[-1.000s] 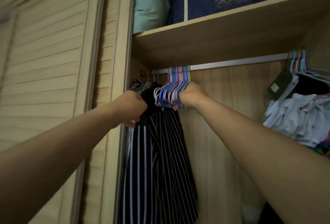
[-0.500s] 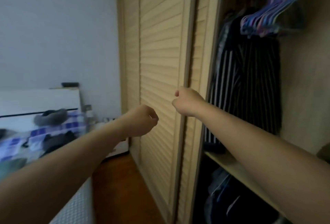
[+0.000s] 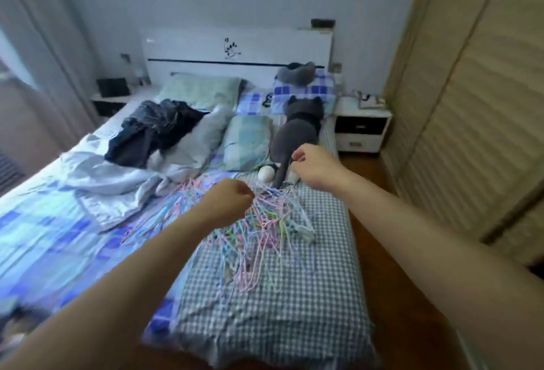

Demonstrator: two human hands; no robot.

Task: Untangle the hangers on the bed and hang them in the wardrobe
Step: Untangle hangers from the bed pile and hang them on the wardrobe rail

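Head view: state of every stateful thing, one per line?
hanger pile: tangled, lying on the checked sheet, none lifted
left hand: fingers curled, over the pile, nothing visibly held
right hand: fingers loosely curled, above the pile's far edge; grasp unclear
wardrobe door: slatted panel shut across the view
duvet: rumpled, pushed to the far side
dark garment: crumpled on the duvet
plush cat: lying flat by the pillows

No readable text or numbers, only a black leaf motif on the headboard [image 3: 235, 45]
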